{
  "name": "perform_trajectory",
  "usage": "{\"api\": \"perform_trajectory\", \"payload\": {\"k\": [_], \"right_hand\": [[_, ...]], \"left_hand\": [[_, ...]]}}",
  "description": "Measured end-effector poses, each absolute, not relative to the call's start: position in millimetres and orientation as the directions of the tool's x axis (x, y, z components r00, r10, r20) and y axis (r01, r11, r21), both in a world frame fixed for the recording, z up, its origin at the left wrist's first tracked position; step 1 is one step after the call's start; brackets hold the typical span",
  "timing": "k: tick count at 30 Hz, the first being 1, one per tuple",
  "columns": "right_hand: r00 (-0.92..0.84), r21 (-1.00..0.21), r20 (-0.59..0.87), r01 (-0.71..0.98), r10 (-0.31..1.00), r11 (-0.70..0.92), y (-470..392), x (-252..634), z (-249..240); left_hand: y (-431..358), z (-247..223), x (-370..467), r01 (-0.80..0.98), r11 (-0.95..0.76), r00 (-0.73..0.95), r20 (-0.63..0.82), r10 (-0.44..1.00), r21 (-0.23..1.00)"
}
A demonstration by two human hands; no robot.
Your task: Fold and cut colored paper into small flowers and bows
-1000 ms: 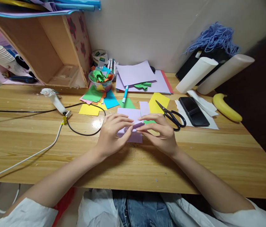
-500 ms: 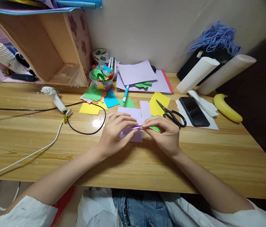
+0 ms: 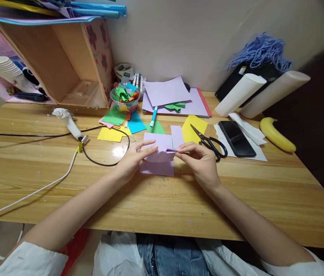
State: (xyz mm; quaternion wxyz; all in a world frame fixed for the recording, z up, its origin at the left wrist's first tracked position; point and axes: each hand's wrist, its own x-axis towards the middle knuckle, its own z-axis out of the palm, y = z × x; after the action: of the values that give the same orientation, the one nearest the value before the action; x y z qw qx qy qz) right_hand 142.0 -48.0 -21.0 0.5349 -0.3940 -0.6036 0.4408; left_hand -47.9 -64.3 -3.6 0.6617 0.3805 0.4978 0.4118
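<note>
My right hand (image 3: 200, 163) pinches a small folded strip of purple paper (image 3: 171, 150) between thumb and fingertips. It hovers over the right part of a larger purple sheet (image 3: 162, 156), which shows a crease or step across its lower part. My left hand (image 3: 131, 161) is at the sheet's left side, fingers stretched out and thumb apart, with nothing visible between them. Behind the strip lies a narrow purple paper piece (image 3: 177, 135). To the right of my right hand, black-handled scissors (image 3: 209, 142) rest partly on yellow paper (image 3: 194, 124).
Coloured paper squares (image 3: 115, 116) and a tub of paper scraps (image 3: 125, 103) sit at back left. A blue marker (image 3: 153, 117) lies before stacked purple sheets (image 3: 167, 91). Right are a phone (image 3: 236, 138) and banana (image 3: 277, 134); left, a glue gun (image 3: 68, 122) with trailing cables.
My left hand has drawn back to the left, off the folded purple strip. My right hand keeps hold of the strip. The view has tilted slightly.
</note>
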Motion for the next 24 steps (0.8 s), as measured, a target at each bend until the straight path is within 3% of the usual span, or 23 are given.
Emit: {"api": "perform_trajectory", "payload": {"k": [5, 15, 18, 21, 24], "right_hand": [[-0.224, -0.954, 0.285, 0.024, 0.932, 0.298, -51.1, 139.3, -22.6], [-0.274, -0.924, 0.329, 0.105, 0.904, 0.368, -54.1, 139.1, -20.7], [-0.315, -0.952, 0.273, 0.047, 0.909, 0.302, -51.9, 139.4, -23.2], [-0.383, -0.986, 0.167, -0.079, 0.908, 0.148, -50.0, 138.9, -27.2], [-0.422, -0.995, 0.057, -0.097, 0.905, 0.018, -49.3, 138.3, -29.5]], "left_hand": [[-62.7, -2.6, -50.9, -0.216, 0.364, 0.176, -0.331, 0.927, 0.906], [-65.7, -3.2, -50.5, -0.191, 0.336, 0.208, -0.297, 0.932, 0.922], [-65.5, -3.7, -50.8, -0.197, 0.339, 0.211, -0.298, 0.931, 0.92], [-64.8, -4.4, -51.5, -0.193, 0.331, 0.214, -0.289, 0.933, 0.924], [-64.1, -4.8, -52.3, -0.159, 0.307, 0.207, -0.273, 0.94, 0.938]]}}
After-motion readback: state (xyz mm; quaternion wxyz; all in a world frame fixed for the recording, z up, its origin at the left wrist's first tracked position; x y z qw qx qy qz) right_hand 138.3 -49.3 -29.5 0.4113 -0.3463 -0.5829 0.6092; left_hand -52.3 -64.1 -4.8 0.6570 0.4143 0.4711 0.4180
